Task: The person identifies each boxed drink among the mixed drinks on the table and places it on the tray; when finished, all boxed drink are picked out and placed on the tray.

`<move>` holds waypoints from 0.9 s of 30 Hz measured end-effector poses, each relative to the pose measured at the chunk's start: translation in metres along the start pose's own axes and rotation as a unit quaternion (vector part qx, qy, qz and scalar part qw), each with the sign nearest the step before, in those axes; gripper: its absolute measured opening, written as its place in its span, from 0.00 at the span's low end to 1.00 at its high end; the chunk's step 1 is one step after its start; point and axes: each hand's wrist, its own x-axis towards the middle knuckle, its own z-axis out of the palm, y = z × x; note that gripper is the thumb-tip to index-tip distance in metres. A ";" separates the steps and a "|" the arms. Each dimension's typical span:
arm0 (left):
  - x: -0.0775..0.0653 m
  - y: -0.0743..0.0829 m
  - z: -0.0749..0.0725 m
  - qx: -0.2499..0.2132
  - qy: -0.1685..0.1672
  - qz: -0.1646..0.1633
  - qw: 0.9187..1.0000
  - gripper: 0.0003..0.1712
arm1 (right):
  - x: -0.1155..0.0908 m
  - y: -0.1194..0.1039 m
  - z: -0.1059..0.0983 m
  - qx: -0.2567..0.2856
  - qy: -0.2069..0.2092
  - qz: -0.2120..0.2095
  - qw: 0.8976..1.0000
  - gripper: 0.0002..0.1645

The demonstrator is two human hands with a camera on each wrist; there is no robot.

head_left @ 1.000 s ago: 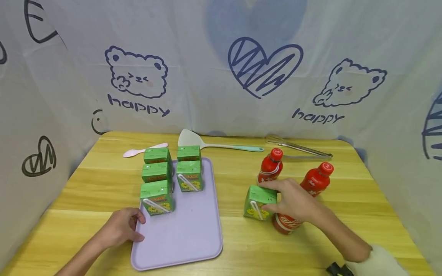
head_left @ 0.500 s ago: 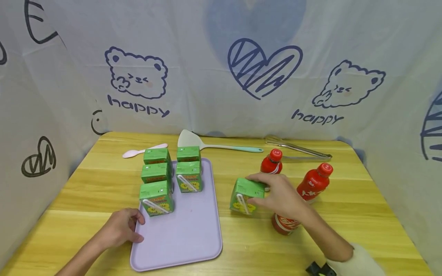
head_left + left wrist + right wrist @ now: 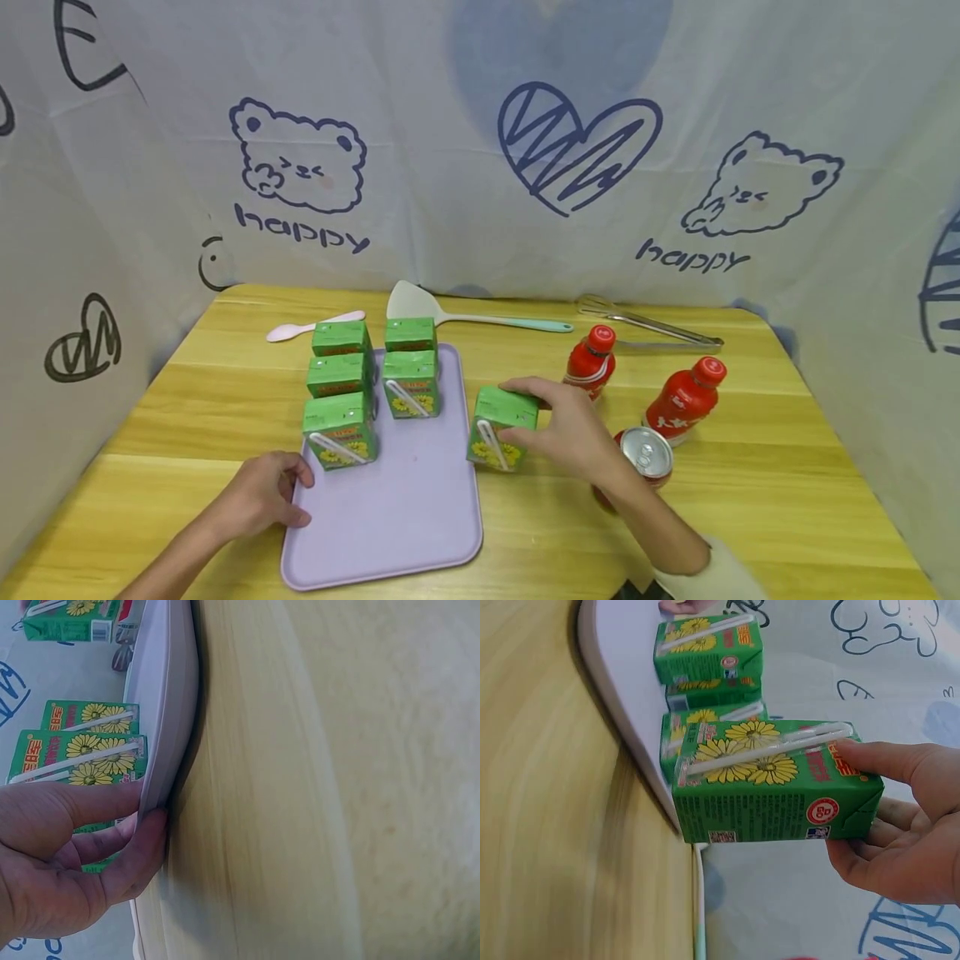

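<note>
My right hand (image 3: 566, 429) grips a green drink carton (image 3: 504, 407) by its upper part, with the thumb on the straw side and fingers behind. In the head view this carton overlaps the right rim of the lilac tray (image 3: 397, 508); in the right wrist view, the same carton (image 3: 757, 814) is tilted over the tray's edge. At the tray's left side, my left hand (image 3: 258, 496) pinches the rim, as the left wrist view shows with the thumb and fingers of the hand (image 3: 71, 855). Several similar cartons (image 3: 341, 437) stand in two rows on the tray's far half.
Two red bottles (image 3: 682, 404) and a drink can (image 3: 647, 452) stand right of the tray, the can partly behind my right forearm. Along the back lie a pink spoon (image 3: 288, 332), a turner (image 3: 480, 317) and metal tongs (image 3: 652, 321). A drawn-on white cloth (image 3: 435, 167) hangs behind the table.
My right hand has carried the drink carton leftward from beside the bottles and can to the tray's right rim, uncovering the can's top. My left hand has stayed at the tray.
</note>
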 end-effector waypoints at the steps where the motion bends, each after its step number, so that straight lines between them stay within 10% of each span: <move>1: 0.000 0.000 0.000 -0.001 -0.001 -0.001 1.000 0.23 | 0.001 -0.001 0.003 0.008 -0.002 0.001 1.000 0.28; 27: 0.000 0.001 0.001 0.011 -0.001 -0.009 1.000 0.23 | 0.046 -0.024 0.067 0.018 -0.094 -0.055 0.994 0.28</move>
